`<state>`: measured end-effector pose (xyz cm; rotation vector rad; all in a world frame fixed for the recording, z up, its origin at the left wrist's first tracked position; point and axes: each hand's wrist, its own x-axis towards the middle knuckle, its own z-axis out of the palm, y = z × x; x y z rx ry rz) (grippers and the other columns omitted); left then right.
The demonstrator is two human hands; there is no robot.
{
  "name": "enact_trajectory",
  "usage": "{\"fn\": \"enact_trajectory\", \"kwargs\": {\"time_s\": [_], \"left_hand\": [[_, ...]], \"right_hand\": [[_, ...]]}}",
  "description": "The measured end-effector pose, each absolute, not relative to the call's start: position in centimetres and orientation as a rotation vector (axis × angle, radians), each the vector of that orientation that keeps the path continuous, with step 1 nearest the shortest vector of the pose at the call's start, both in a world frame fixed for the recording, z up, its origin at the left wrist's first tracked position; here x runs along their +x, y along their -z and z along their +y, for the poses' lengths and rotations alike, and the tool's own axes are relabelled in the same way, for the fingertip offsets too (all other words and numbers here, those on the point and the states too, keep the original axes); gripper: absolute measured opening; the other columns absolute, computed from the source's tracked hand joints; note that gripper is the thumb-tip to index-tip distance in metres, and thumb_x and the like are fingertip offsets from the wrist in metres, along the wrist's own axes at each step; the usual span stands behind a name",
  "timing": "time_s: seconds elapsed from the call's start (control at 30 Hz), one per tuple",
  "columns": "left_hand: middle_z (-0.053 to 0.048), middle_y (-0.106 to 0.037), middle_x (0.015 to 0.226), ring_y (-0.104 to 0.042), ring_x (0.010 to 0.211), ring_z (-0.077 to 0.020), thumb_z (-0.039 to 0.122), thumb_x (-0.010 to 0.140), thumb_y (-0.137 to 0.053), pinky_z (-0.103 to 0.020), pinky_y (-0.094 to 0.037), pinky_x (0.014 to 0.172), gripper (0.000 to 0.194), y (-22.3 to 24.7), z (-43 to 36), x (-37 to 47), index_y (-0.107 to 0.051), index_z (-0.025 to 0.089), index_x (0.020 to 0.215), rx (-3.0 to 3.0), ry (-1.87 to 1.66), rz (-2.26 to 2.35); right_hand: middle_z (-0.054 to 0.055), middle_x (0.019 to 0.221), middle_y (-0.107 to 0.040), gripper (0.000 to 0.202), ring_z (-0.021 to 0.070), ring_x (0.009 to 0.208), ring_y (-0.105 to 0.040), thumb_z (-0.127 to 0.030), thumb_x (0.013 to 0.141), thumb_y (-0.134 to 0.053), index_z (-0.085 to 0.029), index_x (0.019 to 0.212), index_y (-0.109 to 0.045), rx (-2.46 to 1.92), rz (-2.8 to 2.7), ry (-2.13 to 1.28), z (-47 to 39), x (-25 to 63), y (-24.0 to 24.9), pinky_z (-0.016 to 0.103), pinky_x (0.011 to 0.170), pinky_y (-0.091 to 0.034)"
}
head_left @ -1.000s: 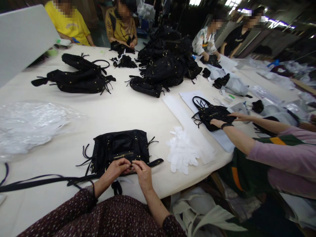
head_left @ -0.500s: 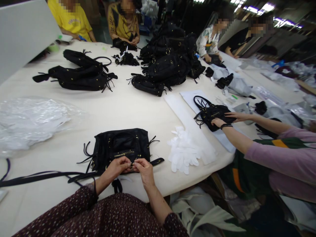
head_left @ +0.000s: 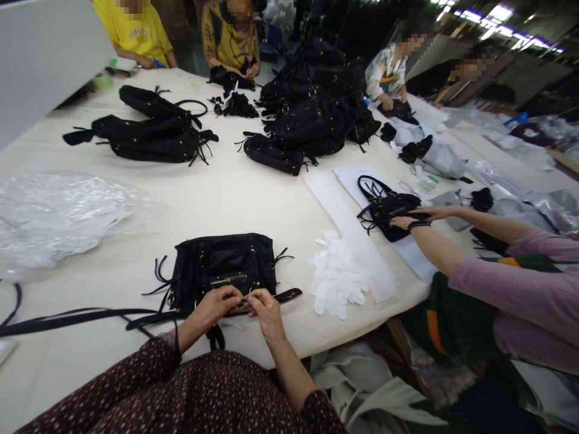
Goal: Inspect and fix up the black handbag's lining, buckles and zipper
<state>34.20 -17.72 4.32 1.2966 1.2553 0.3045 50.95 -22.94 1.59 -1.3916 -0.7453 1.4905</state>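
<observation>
A black handbag (head_left: 230,256) with gold studs and a short gold zip lies on the table in front of me. Over its near edge, my left hand (head_left: 220,305) and my right hand (head_left: 268,314) come together, both closed in a pinch. Their fingertips almost meet on something small and dark, too small to make out. A long black strap (head_left: 85,315) runs off leftward past my left wrist. Beside my right hand a dark strap end (head_left: 288,295) sticks out from the bag, and thin black tassels hang at both its sides.
White pieces with finger-like ends (head_left: 337,274) are heaped at right, by white padding sheets (head_left: 346,229). A co-worker's hands (head_left: 407,222) rest on another black bag (head_left: 384,202). Clear plastic (head_left: 58,220) lies left; more black bags (head_left: 307,123) pile farther back. Other people sit opposite.
My hands stay pinched together at the bag's near edge, with only small finger shifts. The view has shifted slightly. The co-worker's hands remain on their bag.
</observation>
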Motion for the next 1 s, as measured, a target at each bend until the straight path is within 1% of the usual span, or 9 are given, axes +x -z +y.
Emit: {"fn": "enact_trajectory", "kwargs": {"time_s": [0.17,0.3,0.57,1.0], "left_hand": [[0.001,-0.061,0.068,-0.051,0.064,-0.0144,0.043,0.076,-0.056,-0.025,-0.036,0.060,0.030,-4.62,-17.68,34.28,-0.066,0.016,0.082,1.344,-0.282,1.242],[0.001,-0.061,0.068,-0.052,0.065,-0.0146,0.042,0.078,-0.054,-0.025,-0.037,0.062,0.028,-4.74,-17.70,34.33,-0.065,0.017,0.080,1.383,-0.269,1.250],[0.002,-0.061,0.069,-0.053,0.067,-0.0143,0.035,0.078,-0.052,-0.024,-0.038,0.063,0.021,-4.68,-18.00,34.29,-0.064,0.018,0.076,1.498,-0.261,1.255],[0.003,-0.060,0.067,-0.052,0.065,-0.0137,0.037,0.077,-0.052,-0.024,-0.037,0.062,0.022,-4.67,-17.84,34.42,-0.063,0.018,0.074,1.489,-0.251,1.263]], "right_hand": [[0.001,0.081,-0.068,0.016,0.0136,0.074,-0.064,-0.033,0.079,-0.062,-0.018,0.084,-0.064,-1.401,-0.810,-1.467,-23.01,50.96,-1.46,0.022,0.061,-0.051],[-0.001,0.078,-0.066,0.014,0.0135,0.075,-0.062,-0.032,0.079,-0.063,-0.019,0.084,-0.066,-1.415,-0.847,-1.460,-23.21,50.97,-1.34,0.023,0.065,-0.051],[-0.001,0.079,-0.064,0.013,0.0135,0.076,-0.061,-0.031,0.081,-0.062,-0.019,0.085,-0.066,-1.405,-0.918,-1.452,-23.35,51.04,-0.90,0.024,0.068,-0.051],[-0.001,0.077,-0.064,0.013,0.0135,0.073,-0.060,-0.032,0.081,-0.062,-0.020,0.084,-0.065,-1.380,-0.941,-1.463,-23.25,51.12,-0.65,0.024,0.069,-0.051]]}}
